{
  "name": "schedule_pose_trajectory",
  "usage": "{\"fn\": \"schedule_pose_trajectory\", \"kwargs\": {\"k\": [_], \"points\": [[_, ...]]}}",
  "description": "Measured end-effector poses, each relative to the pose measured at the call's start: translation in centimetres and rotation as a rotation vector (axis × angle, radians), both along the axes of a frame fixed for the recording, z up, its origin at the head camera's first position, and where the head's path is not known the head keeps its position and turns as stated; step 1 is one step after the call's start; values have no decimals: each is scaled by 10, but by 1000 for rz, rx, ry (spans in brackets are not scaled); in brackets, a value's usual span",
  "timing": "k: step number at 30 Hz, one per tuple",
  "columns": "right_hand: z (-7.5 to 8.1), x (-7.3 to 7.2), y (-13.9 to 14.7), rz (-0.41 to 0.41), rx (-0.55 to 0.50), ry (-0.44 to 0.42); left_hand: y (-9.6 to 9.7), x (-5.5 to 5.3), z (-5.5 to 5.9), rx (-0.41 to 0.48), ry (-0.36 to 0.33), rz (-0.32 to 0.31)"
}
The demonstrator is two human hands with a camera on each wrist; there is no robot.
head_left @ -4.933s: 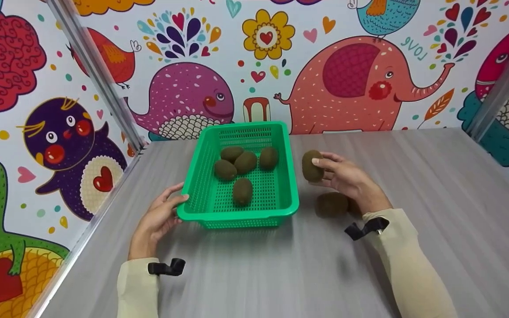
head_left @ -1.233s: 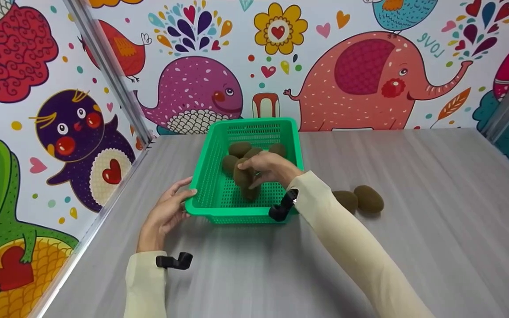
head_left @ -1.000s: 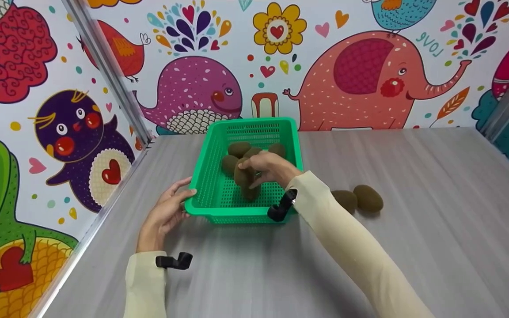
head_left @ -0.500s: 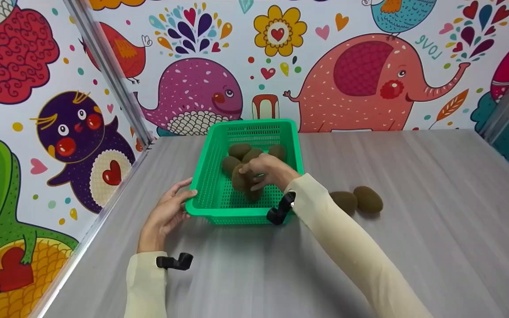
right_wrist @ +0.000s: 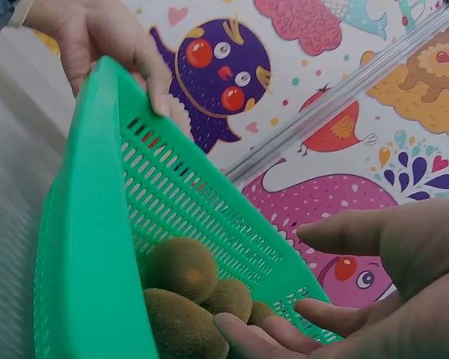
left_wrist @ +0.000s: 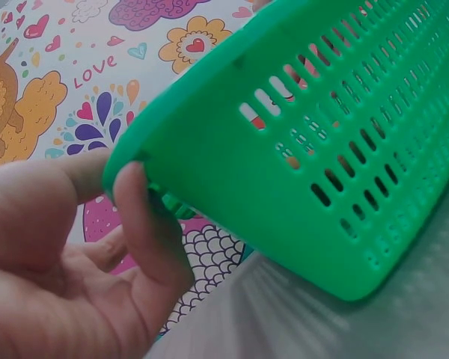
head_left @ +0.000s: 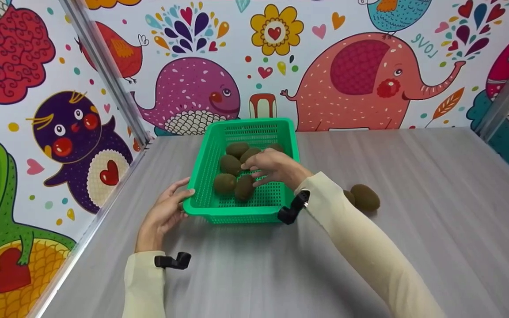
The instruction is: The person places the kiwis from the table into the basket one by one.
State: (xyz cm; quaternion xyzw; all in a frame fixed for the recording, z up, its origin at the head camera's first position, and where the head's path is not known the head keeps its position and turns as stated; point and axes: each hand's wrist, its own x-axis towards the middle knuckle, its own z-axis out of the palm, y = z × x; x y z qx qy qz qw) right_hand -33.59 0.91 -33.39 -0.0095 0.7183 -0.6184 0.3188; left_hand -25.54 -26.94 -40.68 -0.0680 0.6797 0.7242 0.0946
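A green plastic basket (head_left: 237, 212) with slotted walls holds several brown kiwis. My left hand (head_left: 164, 212) grips its left rim near the front corner, thumb and fingers on either side of the edge, as the left wrist view shows up close. My right hand (head_left: 279, 168) is over the inside of the basket, fingers spread and holding nothing. Just left of its fingertips lie a kiwi (head_left: 225, 183) and a second kiwi (head_left: 245, 187) side by side. Behind them sit more kiwis (head_left: 237, 149), partly hidden by the right hand.
Two kiwis lie on the grey table (head_left: 237, 265) right of the basket: one kiwi (head_left: 365, 197) in full view, the other mostly hidden behind the right sleeve (head_left: 365, 243). A printed wall (head_left: 316, 106) stands close behind the basket, another at the left.
My right hand has brought a kiwi from the table into the basket, let go of it at the front left, and drawn slightly back to the right. The left hand keeps its grip.
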Motion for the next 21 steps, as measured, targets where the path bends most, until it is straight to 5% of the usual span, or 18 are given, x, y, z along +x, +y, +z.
{"fn": "schedule_pose_trajectory", "kwargs": {"k": [21], "points": [[16,25,84,-16,-107,126,-1,-2,-2,-43,-10,5]]}}
